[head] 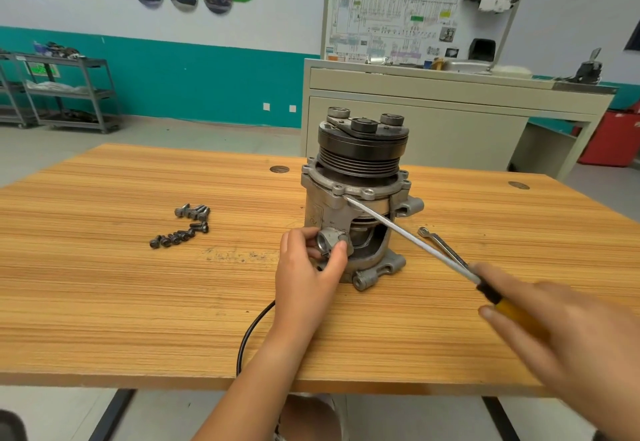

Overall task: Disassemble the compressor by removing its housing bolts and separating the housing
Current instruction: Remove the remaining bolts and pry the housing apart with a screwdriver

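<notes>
The bolts [181, 226] lie in a small heap on the left of the counter [138, 302], well apart from the work, so the housing seems already free of them. Your left hand [308, 274] curls fingers and thumb round the side port [327, 241] of the compressor [356, 205], which stands upright mid-counter, probably to stop it tipping. Your right hand [561, 329], blurred, wraps round the yellow handle of the screwdriver [408, 236], whose tip sits at the seam under the upper flange, I think to pry the housing apart.

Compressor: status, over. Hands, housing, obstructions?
Left hand grips port on compressor. Right hand holds screwdriver, tip at upper flange seam. Bolts loose on table; housing unseparated. Wrench lies clear.
</notes>
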Tool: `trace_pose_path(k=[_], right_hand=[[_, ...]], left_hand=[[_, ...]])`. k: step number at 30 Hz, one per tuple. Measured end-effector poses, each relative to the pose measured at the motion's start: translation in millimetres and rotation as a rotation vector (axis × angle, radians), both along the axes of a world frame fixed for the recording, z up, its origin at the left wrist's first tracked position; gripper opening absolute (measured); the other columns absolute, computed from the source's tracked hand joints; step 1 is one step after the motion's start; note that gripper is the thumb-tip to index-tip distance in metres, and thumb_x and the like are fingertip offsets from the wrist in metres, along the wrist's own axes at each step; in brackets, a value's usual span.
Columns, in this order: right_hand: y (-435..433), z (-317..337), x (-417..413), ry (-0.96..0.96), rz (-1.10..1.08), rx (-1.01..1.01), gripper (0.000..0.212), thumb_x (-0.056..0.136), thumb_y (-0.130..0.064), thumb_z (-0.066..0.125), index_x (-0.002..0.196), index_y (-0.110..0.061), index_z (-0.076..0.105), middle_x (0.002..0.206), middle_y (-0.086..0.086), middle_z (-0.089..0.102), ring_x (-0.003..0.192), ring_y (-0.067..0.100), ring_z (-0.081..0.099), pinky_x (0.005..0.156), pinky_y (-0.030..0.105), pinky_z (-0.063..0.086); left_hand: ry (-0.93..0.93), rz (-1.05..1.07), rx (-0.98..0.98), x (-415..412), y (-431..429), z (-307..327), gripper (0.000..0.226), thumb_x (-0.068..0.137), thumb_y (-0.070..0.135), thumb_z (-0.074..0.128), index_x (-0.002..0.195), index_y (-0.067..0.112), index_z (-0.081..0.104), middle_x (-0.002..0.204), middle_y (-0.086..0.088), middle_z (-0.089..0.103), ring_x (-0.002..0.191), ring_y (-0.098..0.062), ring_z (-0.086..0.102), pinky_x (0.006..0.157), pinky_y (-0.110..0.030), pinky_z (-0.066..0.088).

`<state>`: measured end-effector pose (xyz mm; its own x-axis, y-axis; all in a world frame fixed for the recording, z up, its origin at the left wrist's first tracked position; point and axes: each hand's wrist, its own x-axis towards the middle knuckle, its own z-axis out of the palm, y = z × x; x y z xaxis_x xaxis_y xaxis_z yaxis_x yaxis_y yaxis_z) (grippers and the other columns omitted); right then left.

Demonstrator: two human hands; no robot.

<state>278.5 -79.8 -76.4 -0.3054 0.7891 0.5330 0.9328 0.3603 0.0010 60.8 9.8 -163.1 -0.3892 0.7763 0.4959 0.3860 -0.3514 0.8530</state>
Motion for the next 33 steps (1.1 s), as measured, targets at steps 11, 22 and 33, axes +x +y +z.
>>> trace_pose_path(k=[11,22,33], right_hand=[[-1.8,-9.1,-10.3,0.052,-0.046,-0.117,0.051,0.074,-0.045,0.041,0.119,-0.031,0.062,0.052,-0.01,0.036,0.035,0.027,0.05,0.032,0.03,0.035],[-2.8,-49.8,-28.2,0.199,-0.038,-0.105,0.057,0.059,-0.018,0.075,0.115,-0.012,0.065,0.051,0.003,0.052,0.031,0.023,0.048,0.031,0.022,0.028],[14.4,-1.6,18.2,0.094,-0.129,-0.236,0.081,0.051,-0.085,0.002,0.115,-0.053,0.038,0.073,-0.014,0.057,0.073,0.005,0.055,0.062,0.021,0.043]], left_hand=[[0.009,-0.001,0.004,0.7,0.4,-0.4,0.029,0.08,0.03,0.066,0.101,0.023,0.047,0.094,0.012,0.049,0.081,0.014,0.047,0.065,-0.001,0.036],[-0.017,-0.007,-0.022,0.2,-0.2,-0.3,0.03,0.08,0.033,0.066,0.101,0.024,0.047,0.094,0.008,0.052,0.081,0.01,0.048,0.063,-0.002,0.037],[-0.038,-0.021,-0.036,-2.9,-0.9,-0.8,0.03,0.081,0.032,0.067,0.103,0.023,0.05,0.096,0.006,0.056,0.083,-0.004,0.054,0.065,-0.008,0.041]])
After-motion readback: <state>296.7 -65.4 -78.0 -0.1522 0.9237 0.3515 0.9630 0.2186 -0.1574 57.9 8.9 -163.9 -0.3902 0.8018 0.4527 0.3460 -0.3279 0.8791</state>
